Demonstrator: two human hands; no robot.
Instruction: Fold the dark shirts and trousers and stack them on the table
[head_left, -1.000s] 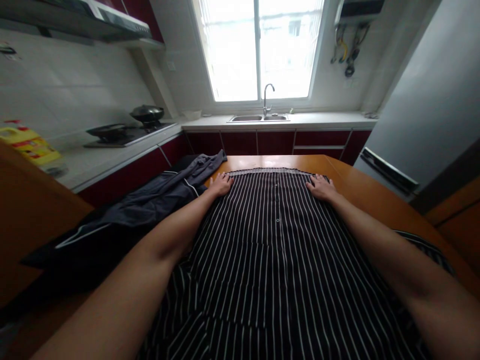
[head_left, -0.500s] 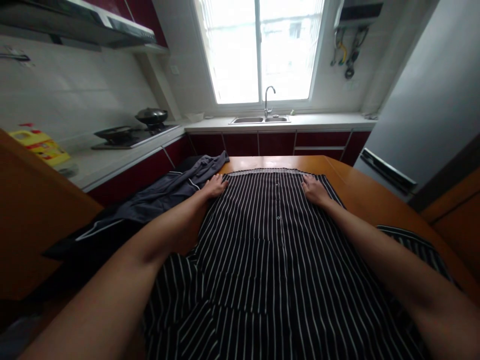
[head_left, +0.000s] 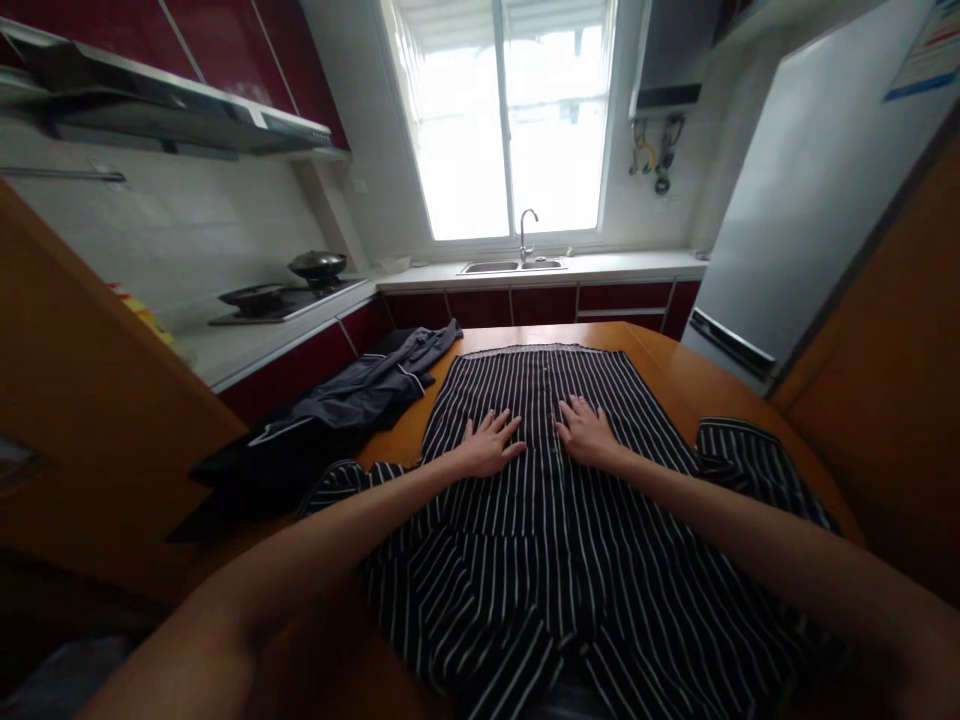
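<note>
- While your left hand (head_left: 492,445) spreads open, palm down, over the shirt (head_left: 540,510), your right hand (head_left: 587,432) does the same just beside it.
- The shirt lies on the table (head_left: 697,380), a sleeve (head_left: 754,455) out to each side.
- Dark clothes (head_left: 352,392) lie to your left.
- Beyond, the sink (head_left: 491,267) sits below the window (head_left: 555,130).

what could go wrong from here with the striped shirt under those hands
The left hand and right hand lie spread on the striped shirt, so sliding them might push wrinkles into the cloth. The sleeve beyond the right forearm lies bunched and could crease if pressed that way. The dark clothes lie near the left forearm, so a wide sweep that way might drag them.
</note>
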